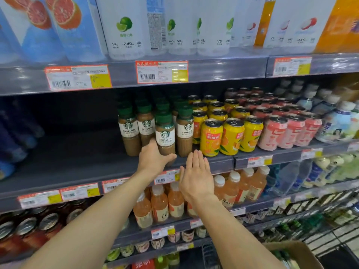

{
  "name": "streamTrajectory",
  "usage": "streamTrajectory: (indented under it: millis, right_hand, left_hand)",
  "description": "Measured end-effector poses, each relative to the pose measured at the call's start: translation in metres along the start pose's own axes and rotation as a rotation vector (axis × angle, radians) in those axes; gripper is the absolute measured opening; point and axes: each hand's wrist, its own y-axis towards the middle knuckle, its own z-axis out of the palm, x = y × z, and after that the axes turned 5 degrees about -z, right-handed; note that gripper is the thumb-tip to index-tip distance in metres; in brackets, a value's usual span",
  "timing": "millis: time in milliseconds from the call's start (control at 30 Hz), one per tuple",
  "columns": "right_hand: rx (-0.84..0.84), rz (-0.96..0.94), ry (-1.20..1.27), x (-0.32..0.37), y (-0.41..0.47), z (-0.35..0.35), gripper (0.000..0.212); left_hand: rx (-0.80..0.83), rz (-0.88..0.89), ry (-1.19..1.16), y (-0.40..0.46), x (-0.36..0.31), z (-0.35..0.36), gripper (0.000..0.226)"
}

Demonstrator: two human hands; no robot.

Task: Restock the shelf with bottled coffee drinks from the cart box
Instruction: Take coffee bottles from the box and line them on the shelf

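Note:
Several green-capped caffe latte bottles stand in rows on the middle shelf [77, 164]. My left hand [153, 158] grips the lower part of the front coffee bottle [165, 136], with the thumb curled round its right side. That bottle stands near the shelf's front edge, ahead of its neighbours [129, 133]. My right hand [196, 175] hovers just to the right with straight fingers pointing up and holds nothing. A corner of the cardboard cart box [291, 253] shows at the bottom right.
Yellow orange-drink cans [211, 138] stand right beside the coffee bottles, with pink cans [272, 133] further right. The dark shelf stretch left of the coffee bottles holds blue bottles [11, 144] at the far left. Peach bottles [159, 204] fill the shelf below. A wire cart [334, 230] sits at the lower right.

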Motion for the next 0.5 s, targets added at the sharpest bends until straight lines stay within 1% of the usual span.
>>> streamTrajectory:
  millis: [200,367,500]
  right_hand:
    - [0.03,-0.067,-0.055,-0.008,-0.003,0.001,0.065]
    - [0.042,-0.074,-0.063,-0.008,-0.001,0.0,0.064]
    - [0.048,-0.074,-0.052,-0.007,0.0,0.0,0.065]
  left_hand:
    - [-0.049,-0.032,0.05,0.01,-0.004,0.012,0.063]
    - [-0.072,-0.089,0.096,0.015,-0.011,0.014,0.062]
    - [-0.085,-0.086,0.109,0.017,-0.01,0.017,0.061]
